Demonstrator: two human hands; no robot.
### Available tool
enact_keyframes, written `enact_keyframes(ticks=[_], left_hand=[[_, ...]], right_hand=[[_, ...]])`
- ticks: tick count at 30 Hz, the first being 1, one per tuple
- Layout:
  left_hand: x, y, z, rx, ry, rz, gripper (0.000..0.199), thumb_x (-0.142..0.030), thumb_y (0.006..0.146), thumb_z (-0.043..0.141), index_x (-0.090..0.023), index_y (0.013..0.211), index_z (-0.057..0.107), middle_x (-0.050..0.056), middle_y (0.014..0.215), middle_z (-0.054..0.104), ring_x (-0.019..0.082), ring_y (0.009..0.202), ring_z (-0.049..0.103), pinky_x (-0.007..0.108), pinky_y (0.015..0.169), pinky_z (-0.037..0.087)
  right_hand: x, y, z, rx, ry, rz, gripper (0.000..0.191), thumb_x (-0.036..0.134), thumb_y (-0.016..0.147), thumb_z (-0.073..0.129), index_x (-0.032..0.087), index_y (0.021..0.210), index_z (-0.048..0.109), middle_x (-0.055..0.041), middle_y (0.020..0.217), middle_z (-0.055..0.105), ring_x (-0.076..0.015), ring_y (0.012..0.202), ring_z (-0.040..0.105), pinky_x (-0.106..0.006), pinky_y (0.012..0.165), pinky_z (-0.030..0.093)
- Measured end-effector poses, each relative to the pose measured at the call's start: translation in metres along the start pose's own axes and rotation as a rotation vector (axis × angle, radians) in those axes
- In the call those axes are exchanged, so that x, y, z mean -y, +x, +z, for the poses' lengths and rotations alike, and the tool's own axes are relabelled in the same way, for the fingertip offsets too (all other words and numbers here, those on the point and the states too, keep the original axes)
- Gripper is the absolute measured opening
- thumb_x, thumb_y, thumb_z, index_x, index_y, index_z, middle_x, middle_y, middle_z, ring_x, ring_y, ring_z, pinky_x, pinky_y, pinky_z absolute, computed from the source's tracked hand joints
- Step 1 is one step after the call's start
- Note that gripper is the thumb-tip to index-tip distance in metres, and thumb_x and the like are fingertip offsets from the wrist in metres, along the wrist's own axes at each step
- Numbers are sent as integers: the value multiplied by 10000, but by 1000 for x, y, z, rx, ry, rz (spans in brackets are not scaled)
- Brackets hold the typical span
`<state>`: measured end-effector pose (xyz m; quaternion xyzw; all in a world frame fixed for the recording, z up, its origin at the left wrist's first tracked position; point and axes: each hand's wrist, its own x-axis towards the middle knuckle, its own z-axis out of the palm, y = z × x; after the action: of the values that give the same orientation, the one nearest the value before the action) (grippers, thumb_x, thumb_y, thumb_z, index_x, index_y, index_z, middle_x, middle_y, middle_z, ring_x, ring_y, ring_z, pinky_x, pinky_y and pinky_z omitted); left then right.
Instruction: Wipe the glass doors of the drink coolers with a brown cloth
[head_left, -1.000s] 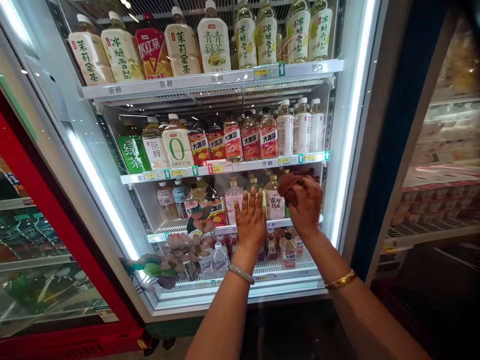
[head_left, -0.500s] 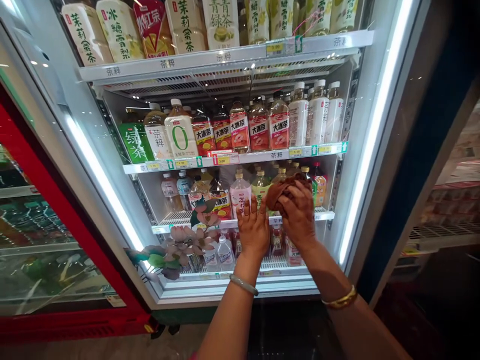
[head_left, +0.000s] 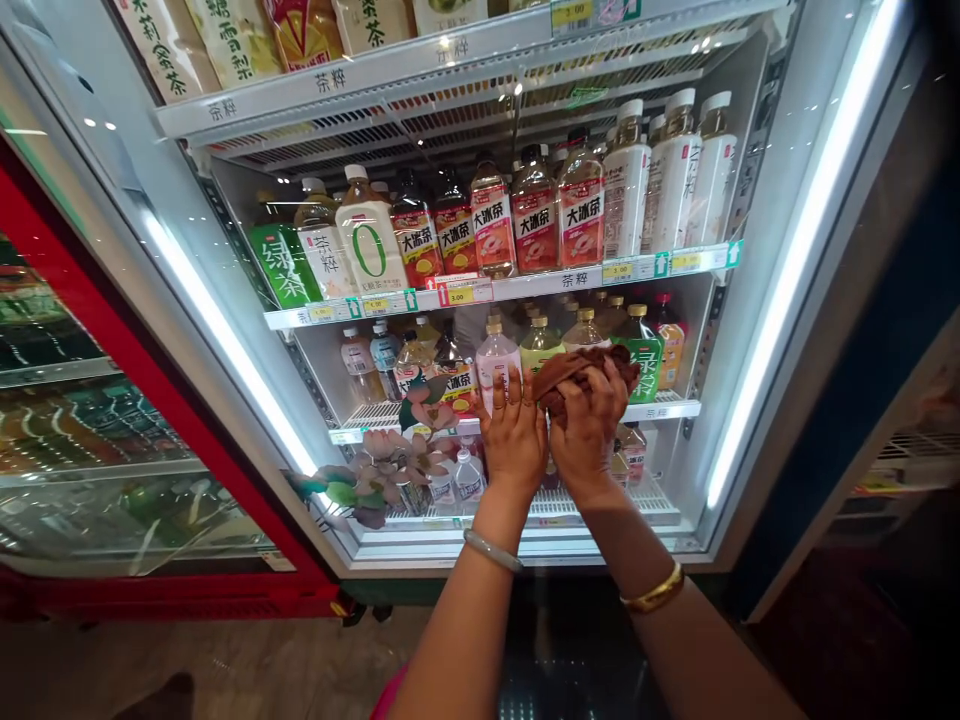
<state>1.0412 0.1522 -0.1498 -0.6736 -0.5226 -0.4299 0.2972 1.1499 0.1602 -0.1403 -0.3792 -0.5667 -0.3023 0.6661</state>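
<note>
My right hand (head_left: 589,425) presses a crumpled brown cloth (head_left: 626,368) against the glass door of a lit drinks fridge, its fingers bent over the cloth. Just beside it, my left hand (head_left: 514,435) lies flat with fingers stretched upward, apparently on the same glass, holding nothing. Behind the glass, in front of my hands, stand a pink-labelled bottle (head_left: 497,350) and a green-labelled bottle (head_left: 646,352), partly covered by the hands and cloth. A flower sticker (head_left: 401,455) is on the glass to the left of my left hand.
Bottles such as a white one with a green zero (head_left: 369,235) fill the shelves behind the glass. A red-framed fridge (head_left: 142,400) stands at the left. A bright light strip (head_left: 810,240) runs down the right side, and wooden flooring (head_left: 247,655) shows below.
The view has tipped downward and come a little closer to the shelves. My right hand with the cloth has shifted left relative to the bottles, nearer my left hand, uncovering the green-labelled bottle.
</note>
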Motion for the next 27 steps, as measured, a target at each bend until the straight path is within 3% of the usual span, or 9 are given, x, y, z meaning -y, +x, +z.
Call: enact_keyframes(ticks=[3,6,11,15,17,21,24,27], left_hand=[[17,1,-9,7,15,0,614,-248,1055,411,-206,1646,247,124,1692,258,257,1609,135,608,1299,9],[32,2,-17,-5,18,25,617,-241,1060,388,-190,1651,219,121,1697,241,239,1611,93,587,1300,-17],[47,4,-26,2,-17,-27,687,-191,1025,420,-227,1663,170,95,1718,182,253,1617,45,603,1298,-35],[57,5,-33,-14,-25,-85,688,-218,1034,425,-253,1666,153,84,1731,152,251,1620,21,606,1300,-33],[62,5,-36,-24,-22,-116,663,-256,1053,411,-246,1665,156,92,1734,145,250,1620,6,612,1299,-28],[70,1,-42,-23,-12,-129,624,-270,1071,366,-222,1662,174,101,1734,174,225,1619,-6,576,1312,-5],[78,-3,-48,0,5,-86,616,-277,1078,349,-229,1664,164,96,1733,188,204,1618,25,535,1325,39],[89,-7,-54,28,27,-44,631,-279,1078,359,-229,1667,138,106,1729,194,196,1617,85,515,1328,69]], right_hand=[[-7,24,-2,25,22,-44,338,79,840,597,258,1126,623,-104,1313,562,-306,1478,398,-603,1217,357],[-5,30,0,15,28,-27,371,74,822,608,250,1147,630,-113,1345,555,-318,1492,379,-608,1225,344],[22,2,0,159,64,-153,336,137,858,647,277,1164,651,-76,1326,602,-286,1491,387,-606,1278,258],[15,-18,-7,232,82,-305,310,188,851,698,278,1145,654,-51,1279,621,-256,1442,437,-581,1288,258],[3,-16,-9,195,65,-278,315,155,824,682,264,1117,643,-63,1293,601,-275,1443,434,-610,1273,264],[-2,5,1,12,0,-39,355,109,795,632,255,1119,616,-105,1360,523,-316,1467,399,-622,1198,358],[21,16,13,17,5,31,381,126,807,633,250,1167,608,-129,1390,493,-337,1499,345,-646,1204,331],[52,13,20,128,61,-34,387,125,817,637,258,1180,627,-113,1384,526,-327,1519,318,-663,1243,260]])
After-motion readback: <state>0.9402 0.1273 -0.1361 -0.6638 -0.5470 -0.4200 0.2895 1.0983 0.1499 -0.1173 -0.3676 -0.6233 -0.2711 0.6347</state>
